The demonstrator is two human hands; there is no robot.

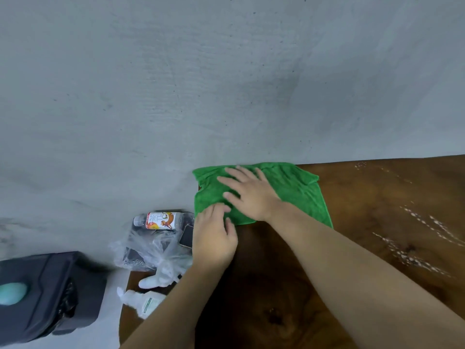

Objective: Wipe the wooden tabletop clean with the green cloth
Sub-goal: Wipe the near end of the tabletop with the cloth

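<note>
**Two hands on the cloth at the far left corner**

Both hands are working the green cloth (289,190), which is lying spread at the far left corner of the wooden tabletop (364,222), its long axis running left to right along the far edge. The right hand (249,195) is pressing flat on the middle of it, fingers splayed apart and pointing left. The left hand (214,240) is sitting at the cloth's near left corner, fingers curled together on the hem; whether they are pinching fabric or merely resting is hard to tell.

White streaks (422,248) are lying well to the right of the cloth, so the coming sweep probably has to run rightward, and the right hand is the nearer one. Left of the tabletop, a bottle (161,220), a phone (186,236) and a plastic bag (151,250) are lying beside the corner.
</note>
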